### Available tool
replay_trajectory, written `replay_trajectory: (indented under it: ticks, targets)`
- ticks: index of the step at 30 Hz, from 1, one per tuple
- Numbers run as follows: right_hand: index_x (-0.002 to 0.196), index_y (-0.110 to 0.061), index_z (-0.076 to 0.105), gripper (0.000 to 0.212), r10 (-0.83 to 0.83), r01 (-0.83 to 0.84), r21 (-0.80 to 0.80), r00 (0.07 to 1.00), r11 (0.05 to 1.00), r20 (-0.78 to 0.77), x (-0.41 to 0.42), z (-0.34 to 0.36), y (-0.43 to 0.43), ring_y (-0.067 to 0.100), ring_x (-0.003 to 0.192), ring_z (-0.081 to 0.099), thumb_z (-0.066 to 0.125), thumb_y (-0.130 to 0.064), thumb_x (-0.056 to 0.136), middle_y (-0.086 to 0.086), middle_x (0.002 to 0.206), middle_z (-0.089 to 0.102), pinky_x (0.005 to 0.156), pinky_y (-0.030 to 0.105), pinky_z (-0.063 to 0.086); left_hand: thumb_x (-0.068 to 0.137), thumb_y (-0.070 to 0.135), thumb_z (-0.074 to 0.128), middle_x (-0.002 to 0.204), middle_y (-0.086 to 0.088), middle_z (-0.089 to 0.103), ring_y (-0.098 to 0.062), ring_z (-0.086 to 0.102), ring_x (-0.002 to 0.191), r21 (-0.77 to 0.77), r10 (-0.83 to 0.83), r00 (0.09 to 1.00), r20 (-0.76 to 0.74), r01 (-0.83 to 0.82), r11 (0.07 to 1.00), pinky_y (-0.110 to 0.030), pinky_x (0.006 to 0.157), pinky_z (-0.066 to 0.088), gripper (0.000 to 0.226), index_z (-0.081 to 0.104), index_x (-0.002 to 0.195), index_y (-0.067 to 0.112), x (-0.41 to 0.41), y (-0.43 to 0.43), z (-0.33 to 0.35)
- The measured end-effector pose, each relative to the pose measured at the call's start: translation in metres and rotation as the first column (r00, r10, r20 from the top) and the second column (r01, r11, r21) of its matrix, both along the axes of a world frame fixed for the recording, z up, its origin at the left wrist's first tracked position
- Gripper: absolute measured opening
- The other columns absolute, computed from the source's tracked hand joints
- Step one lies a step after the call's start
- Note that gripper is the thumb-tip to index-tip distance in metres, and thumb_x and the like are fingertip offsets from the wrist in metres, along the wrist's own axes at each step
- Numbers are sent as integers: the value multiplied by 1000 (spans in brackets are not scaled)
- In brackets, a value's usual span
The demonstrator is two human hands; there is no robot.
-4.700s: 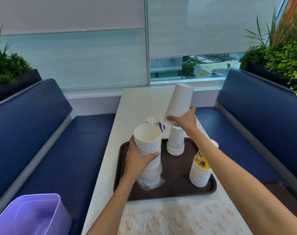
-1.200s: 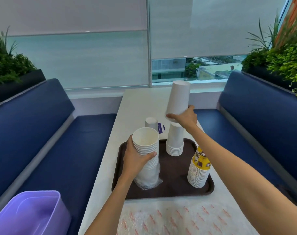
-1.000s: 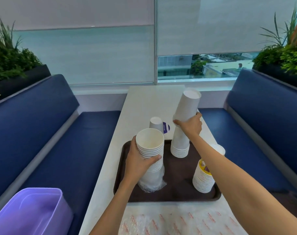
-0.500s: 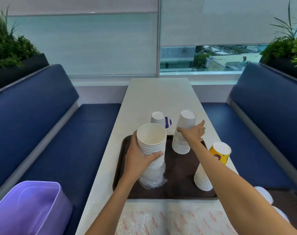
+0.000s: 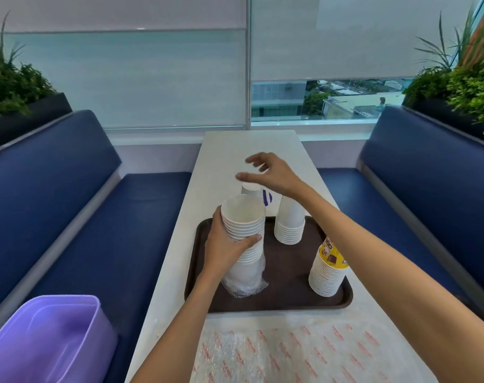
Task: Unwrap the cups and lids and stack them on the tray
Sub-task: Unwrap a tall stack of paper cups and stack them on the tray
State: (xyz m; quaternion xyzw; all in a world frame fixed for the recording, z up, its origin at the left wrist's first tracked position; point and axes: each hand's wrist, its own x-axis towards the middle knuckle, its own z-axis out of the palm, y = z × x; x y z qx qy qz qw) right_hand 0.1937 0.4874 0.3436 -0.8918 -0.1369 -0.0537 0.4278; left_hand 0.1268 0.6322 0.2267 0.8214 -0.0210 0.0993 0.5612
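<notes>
My left hand (image 5: 227, 252) grips the stack (image 5: 243, 225) of white paper cups, mouths up. The fingers are curled round its middle and the thumb lies across the near side. The stack stands on the tray (image 5: 276, 302) near the left rim, with the clear wrap (image 5: 245, 283) bunched round its base and not yet off. My right hand (image 5: 274, 175) hangs above the far end of the tray with its fingers spread, holding nothing.

Handling, as I judge it:
- The cups are light and thin-walled. A hard squeeze at mid-height will dent them, so I keep the pressure moderate.
- The rolled rims are the stiffest part. I take hold just under a rim when lifting cups off the top.
- Nested cups slide apart easily, so I lift straight up and do not tilt.
- The wrap is soft, slick film. I pinch a loose fold at the base and pull it down while the left hand steadies the cups.

The inverted stack (image 5: 289, 225) and the printed stack (image 5: 328, 272) also stand on the tray, well apart from each other. Both are tall and light enough to topple if knocked.
</notes>
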Motion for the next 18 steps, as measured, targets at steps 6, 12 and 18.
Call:
replay_trajectory:
  ticks: [6,12,18]
  targets:
    - [134,-21,49,76,116,-256,-380,928,889,-354,-12,1,16,18,111,48,77,-51,71,1,131,49,97,30,40,63,39,86,128,16,45,-10,46,121,-7,-14,1000,-5,13,1000,-21,92,40,96,28,138,32,-4,0,1]
    - [137,-21,43,92,53,-237,-556,944,796,-327,-16,0,24,23,115,48,84,-53,60,3,130,39,97,40,48,64,38,86,139,6,46,-17,47,126,5,-4,1000,5,4,1000,-29,99,43,98,26,141,27,-7,-1,1]
    - [119,-12,59,70,69,-238,-587,953,774,-294,-19,2,27,23,105,57,82,-49,64,6,119,56,90,39,52,63,38,86,140,6,45,-16,47,125,-7,0,1000,-5,0,1000,-24,96,42,98,26,140,28,-6,-1,1]
